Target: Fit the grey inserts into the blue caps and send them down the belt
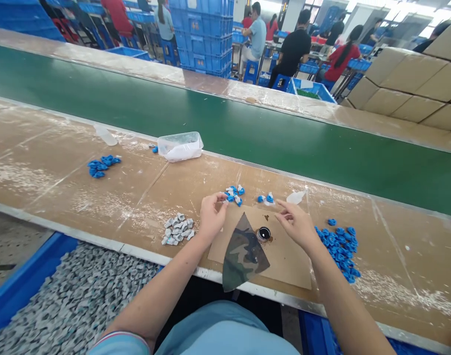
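My left hand (212, 215) is at the near side of a small group of blue-and-white pieces (233, 193), thumb and fingertips close together around something too small to make out. My right hand (294, 223) is over the cardboard sheet's (288, 264) right part, fingers spread, near two blue-and-white pieces (266, 198); nothing shows in it. Between the hands lie a camouflage cloth (244, 256) and a small round pot of dark liquid (263, 233). Grey pieces (178, 229) lie left of my left hand; a pile of blue pieces (338, 246) lies beyond my right forearm.
A clear plastic tub (180, 147) stands by the green conveyor belt (210, 116). More blue pieces (101, 165) lie at the left. A bin of grey pieces (81, 291) is below the table edge. People sit working beyond stacked blue crates (201, 37).
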Available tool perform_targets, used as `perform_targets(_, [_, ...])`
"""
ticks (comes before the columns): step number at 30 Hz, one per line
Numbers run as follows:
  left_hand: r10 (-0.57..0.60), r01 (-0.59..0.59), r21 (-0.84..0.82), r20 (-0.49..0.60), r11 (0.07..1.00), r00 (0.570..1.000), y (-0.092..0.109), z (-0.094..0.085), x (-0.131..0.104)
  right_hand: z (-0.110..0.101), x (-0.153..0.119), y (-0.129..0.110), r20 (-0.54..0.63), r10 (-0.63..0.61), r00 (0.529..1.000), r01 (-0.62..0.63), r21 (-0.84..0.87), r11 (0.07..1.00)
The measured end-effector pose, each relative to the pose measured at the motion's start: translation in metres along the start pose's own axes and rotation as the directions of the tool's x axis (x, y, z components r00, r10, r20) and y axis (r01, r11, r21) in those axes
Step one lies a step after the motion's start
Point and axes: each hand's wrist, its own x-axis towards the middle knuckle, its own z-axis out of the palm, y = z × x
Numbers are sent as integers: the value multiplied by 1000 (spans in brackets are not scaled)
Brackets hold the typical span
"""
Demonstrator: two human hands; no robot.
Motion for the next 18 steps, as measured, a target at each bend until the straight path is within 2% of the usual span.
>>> perform_targets(2, [-16, 18, 91, -17, 996, 1000, -9, 7, 15, 11, 27, 8, 68, 69, 995, -65, -63, 996])
perform_targets(4, [-16, 14, 153, 8, 988, 1000, -15, 17, 22, 24, 47, 12, 84, 86, 993, -78, -89, 993])
perform_targets(8, [4, -42, 268, 142, 963, 990, -17, 38, 22, 48, 72, 4, 131, 31, 991, -23, -66, 998])
perform_targets(12, [-38, -63, 398, 242, 915, 970, -4, 51, 28, 62, 82, -16, 219, -91, 971, 85, 38, 996])
perform_targets(15, [0, -155, 469, 315, 870, 949, 4, 57, 40, 53, 80, -22, 203, -151, 967, 134, 98, 986])
perform_targets(18, [111, -314, 494, 397, 811, 911, 8, 58, 52, 24, 56, -18, 129, -149, 980, 135, 116, 984])
